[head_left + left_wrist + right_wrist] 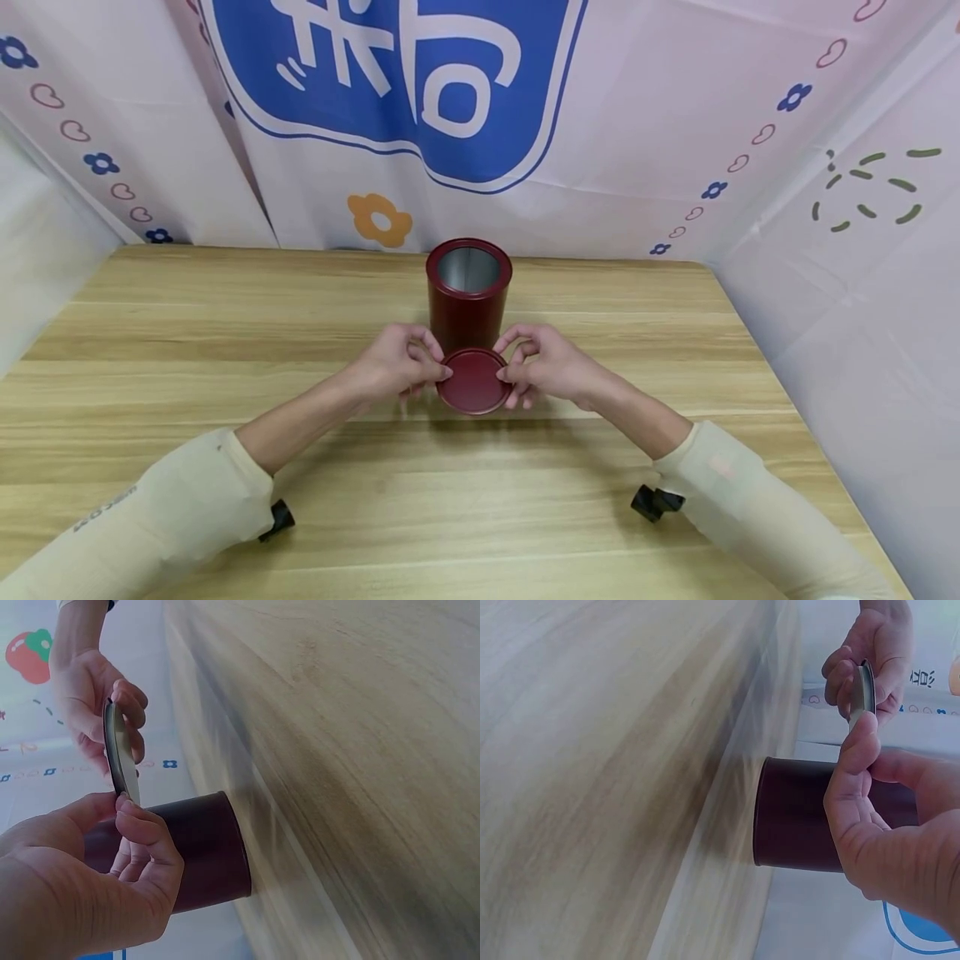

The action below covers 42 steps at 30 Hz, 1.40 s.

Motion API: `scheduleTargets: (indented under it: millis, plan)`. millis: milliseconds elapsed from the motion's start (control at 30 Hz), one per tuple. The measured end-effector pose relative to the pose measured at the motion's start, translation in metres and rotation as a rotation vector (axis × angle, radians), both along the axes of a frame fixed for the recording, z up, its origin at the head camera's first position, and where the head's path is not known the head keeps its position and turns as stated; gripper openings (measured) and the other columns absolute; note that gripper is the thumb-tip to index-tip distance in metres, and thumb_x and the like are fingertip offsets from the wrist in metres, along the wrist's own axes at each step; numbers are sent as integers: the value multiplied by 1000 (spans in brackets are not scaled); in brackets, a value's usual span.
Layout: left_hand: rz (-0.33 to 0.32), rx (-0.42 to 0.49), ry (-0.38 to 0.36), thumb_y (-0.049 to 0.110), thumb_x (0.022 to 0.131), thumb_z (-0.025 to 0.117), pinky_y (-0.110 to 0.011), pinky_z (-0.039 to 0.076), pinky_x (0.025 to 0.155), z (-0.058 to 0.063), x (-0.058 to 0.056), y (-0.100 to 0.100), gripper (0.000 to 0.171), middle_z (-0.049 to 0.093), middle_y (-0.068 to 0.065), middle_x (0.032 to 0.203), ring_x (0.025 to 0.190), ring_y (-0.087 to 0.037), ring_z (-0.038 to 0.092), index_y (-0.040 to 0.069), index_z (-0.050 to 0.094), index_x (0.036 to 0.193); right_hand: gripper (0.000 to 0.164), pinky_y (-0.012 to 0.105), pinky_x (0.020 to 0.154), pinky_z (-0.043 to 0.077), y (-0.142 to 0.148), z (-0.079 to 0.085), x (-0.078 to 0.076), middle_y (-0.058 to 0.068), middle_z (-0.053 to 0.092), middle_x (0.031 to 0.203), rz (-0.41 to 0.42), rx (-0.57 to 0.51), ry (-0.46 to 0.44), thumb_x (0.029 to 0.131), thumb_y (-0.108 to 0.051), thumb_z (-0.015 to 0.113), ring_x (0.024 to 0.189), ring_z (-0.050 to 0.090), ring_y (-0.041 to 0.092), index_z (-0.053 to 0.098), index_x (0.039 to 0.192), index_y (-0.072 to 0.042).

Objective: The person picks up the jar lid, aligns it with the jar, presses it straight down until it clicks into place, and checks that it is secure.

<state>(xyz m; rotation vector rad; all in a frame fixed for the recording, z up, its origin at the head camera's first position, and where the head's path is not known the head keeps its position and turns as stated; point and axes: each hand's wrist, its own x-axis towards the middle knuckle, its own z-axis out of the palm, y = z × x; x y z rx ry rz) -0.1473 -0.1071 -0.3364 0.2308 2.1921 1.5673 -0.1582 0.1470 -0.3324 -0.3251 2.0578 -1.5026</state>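
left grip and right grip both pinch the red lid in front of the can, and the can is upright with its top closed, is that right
Not quite: the can is open at the top, not closed; the head view shows its grey inside. It does stand upright, and the left grip and right grip both pinch the red lid in front of it.

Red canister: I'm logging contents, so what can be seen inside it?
Through the open top of the red canister, the head view shows bare silvery inner wall. The near rim covers its floor, so anything lying low cannot be seen.
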Motion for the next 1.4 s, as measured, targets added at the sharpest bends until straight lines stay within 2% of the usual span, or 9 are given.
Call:
scheduleTargets:
  millis: [233, 367, 600, 767, 900, 1133, 1233, 1400]
  plan:
    - [22, 12, 4, 0, 92, 72, -24, 40, 47, 3, -2, 1, 18, 62, -11, 70, 55, -14, 48, -2, 56, 97, 30, 31, 53, 58, -1, 4, -1, 16, 62, 82, -9, -5, 58, 96, 5, 62, 60, 71, 24, 53, 125, 5]
    - [19, 10, 9, -1, 92, 72, -24, 40, 48, 5, -3, 2, 17, 62, -10, 71, 57, -15, 50, -1, 55, 97, 30, 31, 52, 57, 0, 4, -1, 15, 61, 82, -11, -11, 75, 96, 6, 62, 58, 70, 22, 53, 125, 4]
    - [8, 39, 10, -2, 93, 69, -23, 37, 49, 9, -4, 2, 21, 63, -7, 72, 58, -13, 49, -3, 52, 105, 29, 33, 52, 58, 1, 7, -2, 15, 61, 83, -4, -8, 105, 97, 5, 62, 60, 70, 27, 54, 125, 2]
    - [11, 23, 3, -2, 93, 69, -23, 37, 49, 11, -5, 2, 21, 64, -8, 73, 58, -14, 49, -2, 52, 105, 29, 35, 54, 58, 0, 8, -2, 15, 59, 85, -2, 0, 122, 96, 5, 62, 61, 70, 30, 54, 125, 2]
    - [6, 7, 2, 0, 93, 70, -23, 39, 50, 12, -6, 2, 21, 64, -7, 73, 59, -15, 52, -2, 53, 105, 29, 38, 55, 59, -1, 8, -2, 15, 58, 85, -3, 2, 136, 96, 6, 62, 61, 70, 31, 55, 124, 2]
    - [-25, -4, 28, 2, 92, 70, -25, 40, 51, 12, -7, -1, 22, 64, -9, 76, 61, -18, 56, -2, 54, 107, 27, 48, 60, 62, -3, 10, -2, 14, 57, 87, -6, 9, 178, 94, 8, 63, 66, 70, 43, 57, 121, 3]
    - [-38, -9, 35, 3, 92, 70, -26, 41, 51, 13, -8, -1, 23, 64, -7, 78, 62, -19, 58, -2, 54, 108, 27, 52, 62, 62, -3, 11, -2, 14, 57, 87, -8, 16, 190, 94, 8, 63, 64, 70, 42, 58, 120, 4]
    - [-40, -28, 55, 5, 92, 70, -27, 43, 51, 16, -9, 1, 23, 65, -6, 82, 63, -21, 60, -1, 56, 109, 27, 54, 64, 62, -2, 14, -2, 15, 58, 88, -15, 27, 203, 94, 8, 63, 60, 69, 31, 59, 121, 4]
